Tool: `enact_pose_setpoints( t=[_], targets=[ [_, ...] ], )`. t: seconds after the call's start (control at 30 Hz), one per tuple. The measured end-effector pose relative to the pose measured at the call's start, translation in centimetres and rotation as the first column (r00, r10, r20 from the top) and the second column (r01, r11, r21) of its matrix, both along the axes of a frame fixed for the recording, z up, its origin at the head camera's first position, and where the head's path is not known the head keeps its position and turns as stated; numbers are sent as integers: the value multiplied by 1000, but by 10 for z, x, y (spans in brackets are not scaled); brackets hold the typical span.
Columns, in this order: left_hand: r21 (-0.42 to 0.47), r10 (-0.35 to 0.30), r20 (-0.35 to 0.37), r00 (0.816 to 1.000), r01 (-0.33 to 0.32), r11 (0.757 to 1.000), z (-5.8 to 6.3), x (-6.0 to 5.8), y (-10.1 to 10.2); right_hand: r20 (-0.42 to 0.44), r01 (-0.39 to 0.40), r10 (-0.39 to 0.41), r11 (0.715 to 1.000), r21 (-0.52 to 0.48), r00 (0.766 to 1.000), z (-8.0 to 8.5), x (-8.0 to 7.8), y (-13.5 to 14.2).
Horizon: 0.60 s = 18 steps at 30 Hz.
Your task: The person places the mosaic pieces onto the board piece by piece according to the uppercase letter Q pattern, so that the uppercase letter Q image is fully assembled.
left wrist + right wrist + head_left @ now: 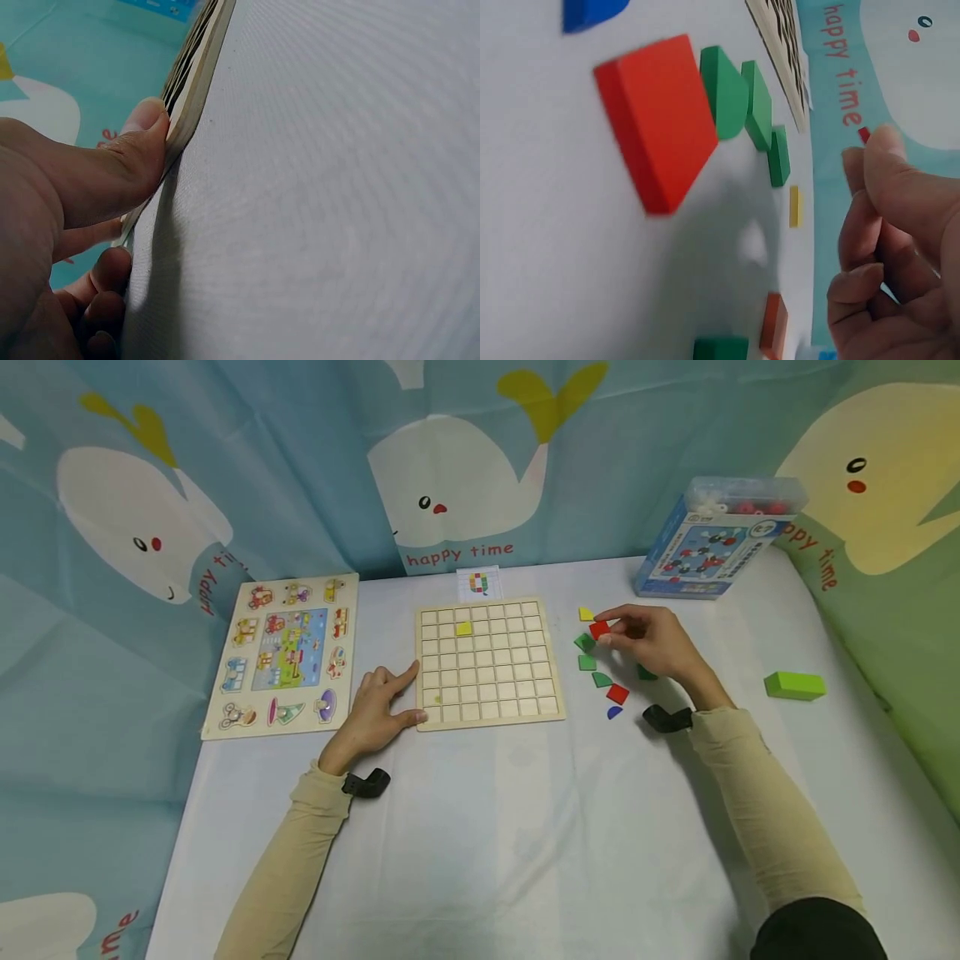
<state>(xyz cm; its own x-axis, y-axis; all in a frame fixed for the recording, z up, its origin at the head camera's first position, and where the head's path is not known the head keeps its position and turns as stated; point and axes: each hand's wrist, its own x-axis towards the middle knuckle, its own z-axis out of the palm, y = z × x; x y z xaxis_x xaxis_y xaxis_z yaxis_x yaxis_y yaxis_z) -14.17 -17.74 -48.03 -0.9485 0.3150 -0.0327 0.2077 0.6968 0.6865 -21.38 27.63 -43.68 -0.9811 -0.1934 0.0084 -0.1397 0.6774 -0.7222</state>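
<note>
A wooden grid board [491, 662] lies flat on the white table, with a yellow square piece [464, 628] in one upper cell. My left hand [372, 714] touches its left edge, thumb near the lower corner and index finger higher up; in the left wrist view the thumb [135, 161] presses against the board's rim [193, 97]. To the right of the board, my right hand [652, 639] pinches a red piece [599, 630] between thumb and fingertips. Below it lie green pieces [587, 663], another red piece [656, 124] and a blue half-round piece [615, 712]. Beside the held piece is a yellow one [586, 613].
A picture card [478, 583] lies behind the board. At the left is a wooden peg puzzle [217, 710]. A blue boxed set [705, 556] stands at the back right, and a lime green block [795, 686] lies at the far right. Whale-print cloth [300, 460] hangs behind.
</note>
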Motion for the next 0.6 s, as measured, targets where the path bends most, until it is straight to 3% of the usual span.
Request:
enact_pose_setpoints(
  t=[0.27, 0.6],
  targets=[
    [-4, -1, -10, 1000, 1, 1000, 0, 0, -1, -83, -5, -4, 995, -103, 997, -10, -15, -16],
    [-7, -7, -14, 1000, 7, 1000, 1, -1, 0, -98, -81, 61, 973, -216, 993, -9, -30, -46]
  ],
)
